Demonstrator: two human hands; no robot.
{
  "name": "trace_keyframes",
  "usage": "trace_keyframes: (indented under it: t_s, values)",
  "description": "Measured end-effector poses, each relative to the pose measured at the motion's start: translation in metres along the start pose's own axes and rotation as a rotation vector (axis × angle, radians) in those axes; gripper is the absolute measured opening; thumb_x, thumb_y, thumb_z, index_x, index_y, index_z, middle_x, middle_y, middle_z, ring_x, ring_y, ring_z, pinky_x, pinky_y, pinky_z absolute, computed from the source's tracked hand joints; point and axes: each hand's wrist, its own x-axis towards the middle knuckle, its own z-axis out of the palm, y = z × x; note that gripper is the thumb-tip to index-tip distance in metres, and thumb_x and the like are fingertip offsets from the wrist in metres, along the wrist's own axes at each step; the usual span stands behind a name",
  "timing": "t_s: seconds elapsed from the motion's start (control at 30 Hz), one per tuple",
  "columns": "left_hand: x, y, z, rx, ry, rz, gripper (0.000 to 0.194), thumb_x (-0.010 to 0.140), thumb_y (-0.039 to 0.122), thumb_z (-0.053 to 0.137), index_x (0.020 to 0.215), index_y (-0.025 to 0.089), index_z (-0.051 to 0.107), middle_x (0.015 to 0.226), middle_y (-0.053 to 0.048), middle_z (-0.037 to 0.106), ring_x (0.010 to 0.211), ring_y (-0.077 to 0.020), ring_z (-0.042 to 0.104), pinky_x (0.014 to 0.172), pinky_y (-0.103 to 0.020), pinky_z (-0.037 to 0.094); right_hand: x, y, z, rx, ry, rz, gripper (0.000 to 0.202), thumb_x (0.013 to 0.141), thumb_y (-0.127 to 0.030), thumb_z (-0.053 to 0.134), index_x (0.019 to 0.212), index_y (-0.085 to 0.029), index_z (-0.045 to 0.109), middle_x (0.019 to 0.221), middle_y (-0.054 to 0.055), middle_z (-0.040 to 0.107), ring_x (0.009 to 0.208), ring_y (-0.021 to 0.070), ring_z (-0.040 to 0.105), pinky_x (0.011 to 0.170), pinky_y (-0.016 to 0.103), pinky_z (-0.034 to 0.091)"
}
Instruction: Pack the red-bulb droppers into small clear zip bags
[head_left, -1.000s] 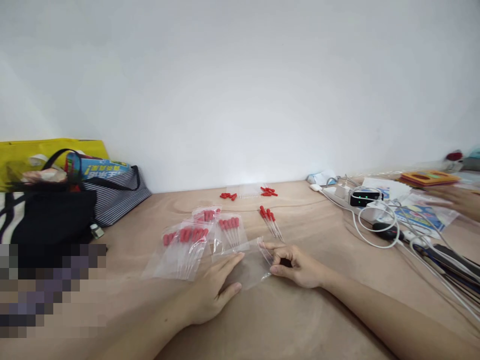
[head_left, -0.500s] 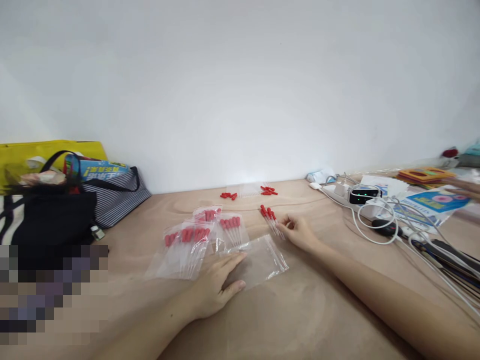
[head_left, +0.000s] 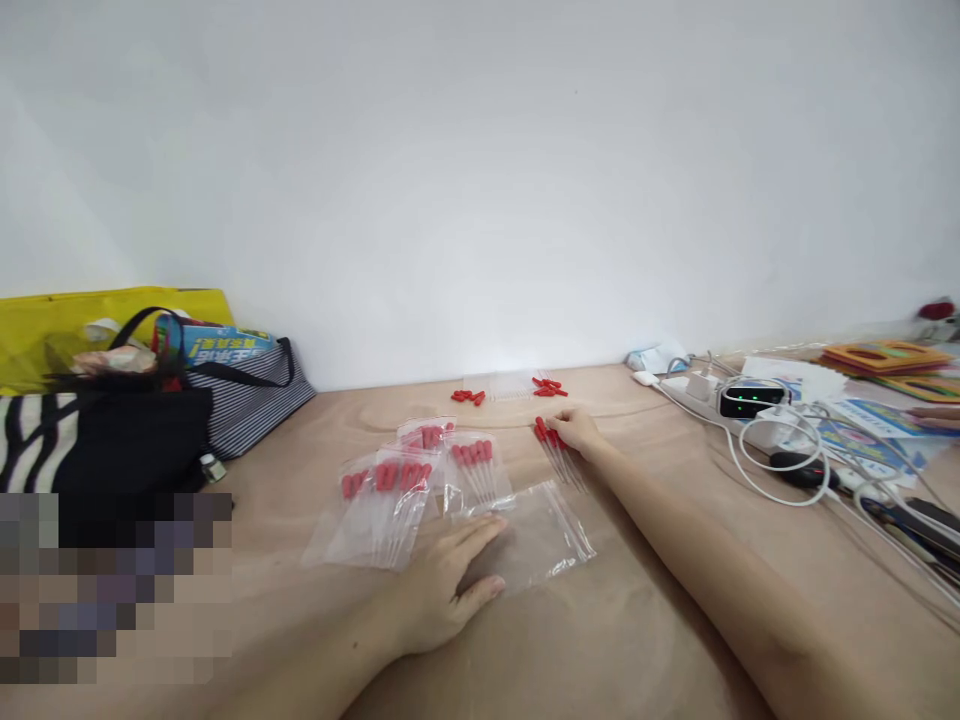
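Note:
My left hand (head_left: 450, 580) lies flat, fingers spread, over the left part of a clear zip bag (head_left: 536, 540) in which nothing shows. Beyond the bag's far right corner is a small bunch of droppers (head_left: 553, 450) with red bulbs and thin clear tubes. My right hand (head_left: 576, 432) has its fingers closed at the bulb end of this bunch; the fingertips are partly hidden. Left of it, several filled zip bags (head_left: 390, 500) overlap, each with red-bulbed droppers inside.
Near the wall lie more droppers (head_left: 551, 387), their bulbs in two groups. A power strip (head_left: 686, 392) with tangled white cables (head_left: 765, 490) is on the right, near printed sheets and orange frames (head_left: 885, 357). Another person's hand (head_left: 937, 415) shows at the right edge. Bags (head_left: 247, 400) stand at left.
My right hand has moved away from me, from the tubes of the dropper bunch up to its red bulbs. My left hand stays on the bag. The view has shifted slightly.

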Motion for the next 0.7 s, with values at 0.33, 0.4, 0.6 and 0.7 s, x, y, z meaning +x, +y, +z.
trace_keyframes:
  t_s: [0.33,0.4,0.6,0.7]
  values:
    - [0.000,-0.001,0.001,0.015,0.009,0.018,0.048,0.083,0.037,0.043,0.129,0.027,0.032,0.132,-0.003,0.038,0.120,-0.0225,0.036,0.100,-0.043,0.029,-0.045,-0.012,-0.043,0.374,-0.004,0.015,0.026,0.070,-0.043,0.051,0.062,-0.019,0.045,0.057,-0.003,0.055,0.041,0.0053,0.041,0.041,0.019,0.034]
    - [0.001,-0.003,0.001,0.027,0.025,0.033,0.047,0.083,0.037,0.043,0.128,0.027,0.032,0.132,-0.004,0.039,0.119,-0.0231,0.037,0.099,-0.044,0.030,-0.062,-0.007,-0.054,0.418,0.023,0.009,0.031,0.068,-0.048,0.053,0.062,-0.019,0.044,0.056,-0.003,0.053,0.043,0.0057,0.043,0.042,0.019,0.035]
    - [0.002,-0.005,0.001,0.057,0.032,0.037,0.047,0.083,0.037,0.043,0.128,0.027,0.032,0.131,-0.004,0.040,0.119,-0.0234,0.037,0.099,-0.044,0.031,-0.098,0.007,-0.059,0.600,0.064,0.035,0.038,0.060,-0.054,0.061,0.067,-0.020,0.045,0.060,-0.002,0.054,0.046,0.0082,0.048,0.044,0.022,0.039]
    - [0.003,-0.004,0.002,0.052,0.041,0.037,0.047,0.083,0.037,0.043,0.128,0.026,0.032,0.130,-0.004,0.041,0.118,-0.0239,0.038,0.098,-0.044,0.032,-0.107,0.004,-0.052,0.687,0.002,0.058,0.038,0.059,-0.052,0.064,0.069,-0.020,0.045,0.062,-0.001,0.056,0.049,0.0095,0.051,0.047,0.023,0.042]
